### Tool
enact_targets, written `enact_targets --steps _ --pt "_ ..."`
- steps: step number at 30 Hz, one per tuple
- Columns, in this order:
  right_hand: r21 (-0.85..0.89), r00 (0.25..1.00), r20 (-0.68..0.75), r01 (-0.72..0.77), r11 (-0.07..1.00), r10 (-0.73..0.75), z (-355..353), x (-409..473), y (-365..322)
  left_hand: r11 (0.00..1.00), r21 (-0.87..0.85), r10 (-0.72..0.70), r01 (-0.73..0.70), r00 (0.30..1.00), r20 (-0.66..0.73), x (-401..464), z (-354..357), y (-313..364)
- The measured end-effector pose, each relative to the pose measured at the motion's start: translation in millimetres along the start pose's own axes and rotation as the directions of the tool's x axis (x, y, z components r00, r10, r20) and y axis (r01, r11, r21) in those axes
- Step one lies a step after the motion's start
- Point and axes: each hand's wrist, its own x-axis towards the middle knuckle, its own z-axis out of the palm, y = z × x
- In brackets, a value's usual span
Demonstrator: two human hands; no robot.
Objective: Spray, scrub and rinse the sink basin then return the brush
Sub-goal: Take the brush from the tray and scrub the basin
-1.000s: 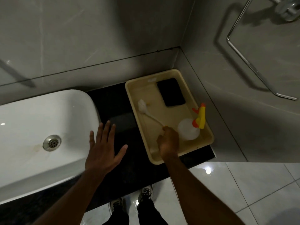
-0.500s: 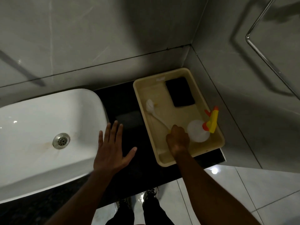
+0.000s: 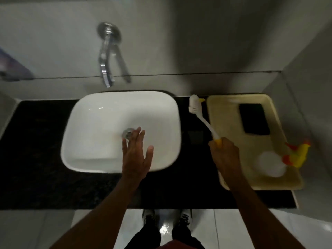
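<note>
While our left hand hovers flat and open over the sink basin, our right hand grips the brush beside the tray.

No readable text, labels, brands or numbers anywhere; frame is motion-blurred, nothing legible on any object.

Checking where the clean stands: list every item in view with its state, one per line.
sink basin: no water visible
tap: no water running
brush: lifted, off the tray
right hand: gripping brush handle
left hand: open, over basin
spray bottle: lying in tray
tray: on counter
</note>
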Motion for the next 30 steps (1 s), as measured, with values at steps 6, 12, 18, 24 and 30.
enact_targets --steps 6,12,18,24,30 --pt "-0.05 0.873 0.369 0.361 0.931 -0.319 59 -52 -64 0.938 0.212 -0.244 0.272 0.958 -0.148 0 -77 -105" --pt "-0.469 0.894 0.362 0.42 0.777 -0.265 108 -72 -91 0.816 0.297 -0.472 0.496 0.868 -0.152 9 -106 -186" --pt "-0.507 0.914 0.358 0.363 0.782 -0.192 160 -63 -124 0.842 0.348 -0.439 0.413 0.899 -0.004 24 -101 -209" --pt "-0.559 0.896 0.32 0.44 0.703 -0.307 170 -75 -117 0.864 0.302 -0.42 0.402 0.907 -0.006 23 -103 -205" --pt "-0.537 0.898 0.348 0.426 0.728 -0.269 165 -75 -110 0.87 0.3 -0.411 0.392 0.912 -0.002 23 -106 -203"
